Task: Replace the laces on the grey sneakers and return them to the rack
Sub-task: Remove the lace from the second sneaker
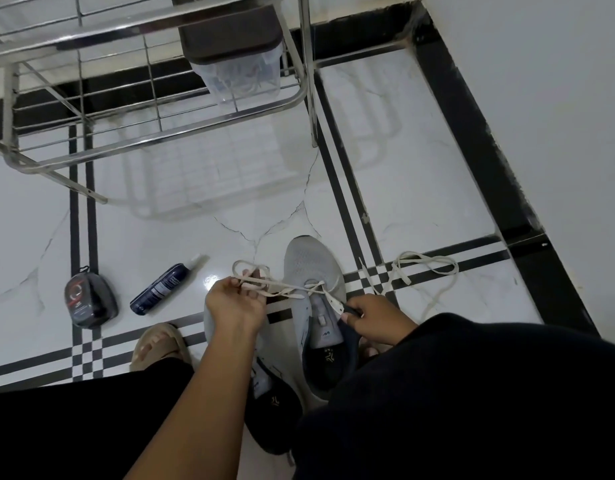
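Note:
Two grey sneakers stand on the tiled floor in front of me. The right sneaker points away, and a pale lace runs through its front eyelets. My left hand pinches the loose end and loops of this lace to the left of the shoe. My right hand grips the dark tongue and collar edge of the same sneaker. The left sneaker lies mostly hidden under my left forearm. A second loose lace lies on the floor to the right.
A steel shoe rack stands at the back, holding a clear box with a dark lid and laces inside. A blue spray bottle and a dark polish case lie at left. My sandalled foot is nearby. A wall rises at right.

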